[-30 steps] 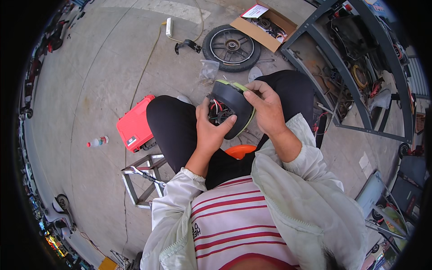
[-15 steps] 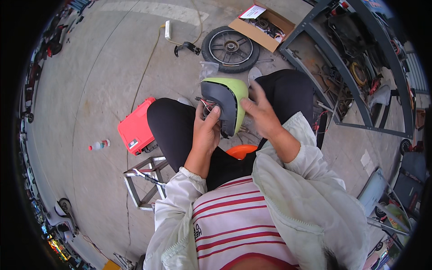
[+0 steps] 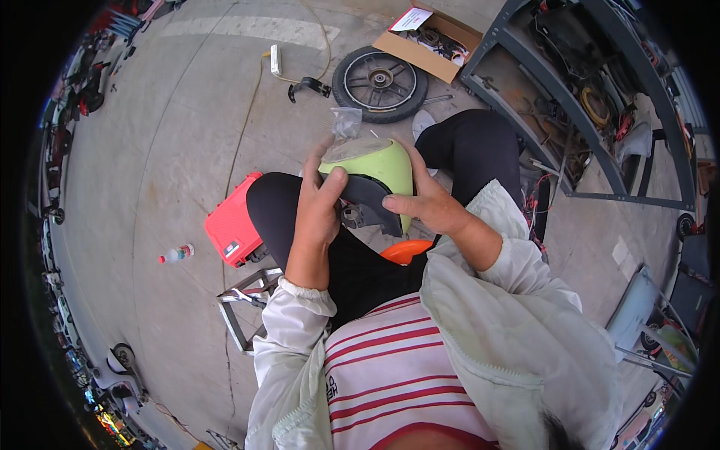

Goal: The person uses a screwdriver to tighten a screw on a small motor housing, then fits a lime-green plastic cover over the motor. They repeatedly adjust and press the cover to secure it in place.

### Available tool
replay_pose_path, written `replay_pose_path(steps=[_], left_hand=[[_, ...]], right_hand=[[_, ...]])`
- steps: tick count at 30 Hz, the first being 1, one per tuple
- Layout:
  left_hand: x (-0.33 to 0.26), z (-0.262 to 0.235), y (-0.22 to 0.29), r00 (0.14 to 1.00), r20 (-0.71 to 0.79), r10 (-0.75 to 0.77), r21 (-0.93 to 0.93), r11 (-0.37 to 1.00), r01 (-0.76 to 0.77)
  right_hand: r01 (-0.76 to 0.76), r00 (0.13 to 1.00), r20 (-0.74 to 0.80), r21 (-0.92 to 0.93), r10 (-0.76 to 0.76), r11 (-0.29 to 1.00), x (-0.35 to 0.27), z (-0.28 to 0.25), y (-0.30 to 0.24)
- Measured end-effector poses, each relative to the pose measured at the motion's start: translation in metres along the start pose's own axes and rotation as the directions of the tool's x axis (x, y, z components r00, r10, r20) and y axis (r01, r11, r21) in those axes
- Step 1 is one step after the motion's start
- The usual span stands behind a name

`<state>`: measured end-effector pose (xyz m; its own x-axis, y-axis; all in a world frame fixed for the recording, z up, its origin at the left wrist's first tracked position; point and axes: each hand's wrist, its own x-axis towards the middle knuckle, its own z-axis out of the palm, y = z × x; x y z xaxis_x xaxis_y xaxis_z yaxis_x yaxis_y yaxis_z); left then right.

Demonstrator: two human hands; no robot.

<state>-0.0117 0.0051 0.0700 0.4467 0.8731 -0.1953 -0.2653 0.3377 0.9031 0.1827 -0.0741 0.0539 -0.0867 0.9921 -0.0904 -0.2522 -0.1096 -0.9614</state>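
Between my two hands is a scooter headlight housing (image 3: 386, 166), lime green outside with a dark grey back cover and a dusty clear lens on its far side. My left hand (image 3: 319, 202) grips its left side, thumb over the grey part and fingers round the far left edge. On the right side my right hand (image 3: 429, 201) holds it, with the thumb on the grey back and the fingers partly hidden behind the green shell. The housing is held up above my lap, and its lens tilts up and away from me.
An orange stool or seat (image 3: 405, 251) shows between my legs. Left are a red tool case (image 3: 232, 217), a metal frame stool (image 3: 244, 319) and a bottle (image 3: 176, 254). Ahead lie a wheel (image 3: 380, 82), a carton of parts (image 3: 431, 41) and a plastic bag (image 3: 346, 121); right, a metal rack (image 3: 551, 97).
The headlight housing has turned so its lens now shows and the wires at its back no longer do. My right hand has closed onto its right side; my left has shifted its grip.
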Motion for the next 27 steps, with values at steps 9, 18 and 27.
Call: replay_pose_path(steps=[9, 18, 27], left_hand=[[-0.006, 0.025, 0.003, 0.987, -0.160, -0.023, 0.053, 0.998, 0.031], [0.001, 0.010, -0.016, 0.981, -0.191, -0.013, 0.247, 0.967, 0.062], [-0.005, 0.023, -0.016, 0.979, -0.203, -0.027, 0.153, 0.986, 0.059]], right_hand=[[0.031, 0.994, -0.107, 0.030, -0.027, 0.999, -0.001, 0.014, -0.002], [-0.063, 0.978, -0.203, -0.070, 0.047, 0.996, 0.001, 0.018, 0.002], [-0.108, 0.967, -0.218, 0.130, 0.134, 0.986, 0.004, 0.022, 0.005]])
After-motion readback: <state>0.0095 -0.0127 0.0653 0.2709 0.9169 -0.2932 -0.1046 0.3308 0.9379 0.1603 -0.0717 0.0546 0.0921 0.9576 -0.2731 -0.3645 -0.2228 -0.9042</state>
